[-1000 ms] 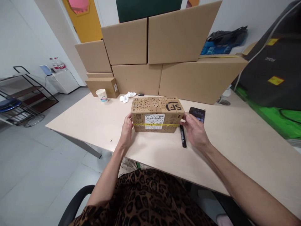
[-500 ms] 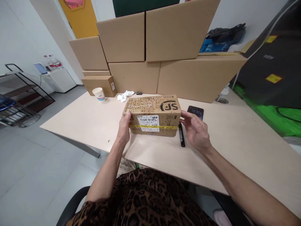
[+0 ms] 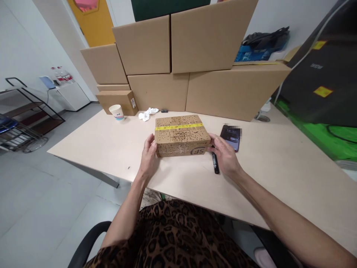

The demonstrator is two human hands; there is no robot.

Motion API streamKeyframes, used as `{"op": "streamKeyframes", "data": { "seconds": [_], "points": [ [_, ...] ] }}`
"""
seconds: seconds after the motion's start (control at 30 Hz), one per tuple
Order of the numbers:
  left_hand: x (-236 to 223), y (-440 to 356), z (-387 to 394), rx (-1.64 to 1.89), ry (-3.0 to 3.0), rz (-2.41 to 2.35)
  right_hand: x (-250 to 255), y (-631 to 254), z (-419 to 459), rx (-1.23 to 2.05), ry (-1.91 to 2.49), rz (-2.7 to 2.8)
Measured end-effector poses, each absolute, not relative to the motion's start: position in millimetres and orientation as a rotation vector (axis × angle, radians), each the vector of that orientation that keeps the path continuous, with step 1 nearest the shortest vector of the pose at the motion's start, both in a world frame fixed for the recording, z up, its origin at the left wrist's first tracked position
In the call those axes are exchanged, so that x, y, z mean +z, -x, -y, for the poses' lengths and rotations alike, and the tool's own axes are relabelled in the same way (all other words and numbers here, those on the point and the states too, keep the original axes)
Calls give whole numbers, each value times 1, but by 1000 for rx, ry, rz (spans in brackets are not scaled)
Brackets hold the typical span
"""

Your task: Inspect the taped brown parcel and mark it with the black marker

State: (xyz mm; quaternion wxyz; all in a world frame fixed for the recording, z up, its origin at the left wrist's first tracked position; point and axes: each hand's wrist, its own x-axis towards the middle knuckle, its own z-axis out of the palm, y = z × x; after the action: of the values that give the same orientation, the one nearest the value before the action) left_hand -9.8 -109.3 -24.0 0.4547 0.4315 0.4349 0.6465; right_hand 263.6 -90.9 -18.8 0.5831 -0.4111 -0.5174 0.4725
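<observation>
A small printed cardboard parcel (image 3: 181, 134) with a yellow tape band lies flat on the pale table (image 3: 111, 145). My left hand (image 3: 148, 158) grips its left end and my right hand (image 3: 225, 158) grips its right end. A black marker (image 3: 215, 165) lies on the table under my right hand, and a dark phone (image 3: 231, 133) rests just beyond it.
Large plain cardboard boxes (image 3: 178, 63) are stacked along the table's far edge. A paper cup (image 3: 117, 112), a crumpled white tissue (image 3: 148, 114) and a small labelled box (image 3: 117, 101) sit at the back left. A metal rack (image 3: 22, 115) stands on the floor to the left.
The parcel has been tipped over toward me between both hands: the face with the white label is gone from view and the yellow tape now runs across the top.
</observation>
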Motion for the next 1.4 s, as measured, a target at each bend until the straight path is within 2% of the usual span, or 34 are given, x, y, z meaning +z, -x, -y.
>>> {"op": "streamKeyframes", "data": {
  "seconds": [0.13,0.33,0.57,0.7,0.9,1.17,1.4],
  "points": [
    [-28,11,104,1613,-1192,-1142,-20,-266,92,1082,967,1268],
    [-8,10,98,1517,-1140,-1224,-16,-264,94,1125,986,1299],
    [-11,21,106,1650,-1200,-845,-5,-263,96,1123,763,1137],
    [-16,21,111,1620,-1169,-943,-8,-262,92,1108,798,1078],
    [-13,13,114,1560,-1310,-915,-12,-259,93,1213,839,1116],
    [-3,11,116,1958,-1177,-845,-8,-265,89,1415,852,912],
    [10,-10,110,1848,-1052,-803,-6,-262,92,1555,947,889]
  ]
}}
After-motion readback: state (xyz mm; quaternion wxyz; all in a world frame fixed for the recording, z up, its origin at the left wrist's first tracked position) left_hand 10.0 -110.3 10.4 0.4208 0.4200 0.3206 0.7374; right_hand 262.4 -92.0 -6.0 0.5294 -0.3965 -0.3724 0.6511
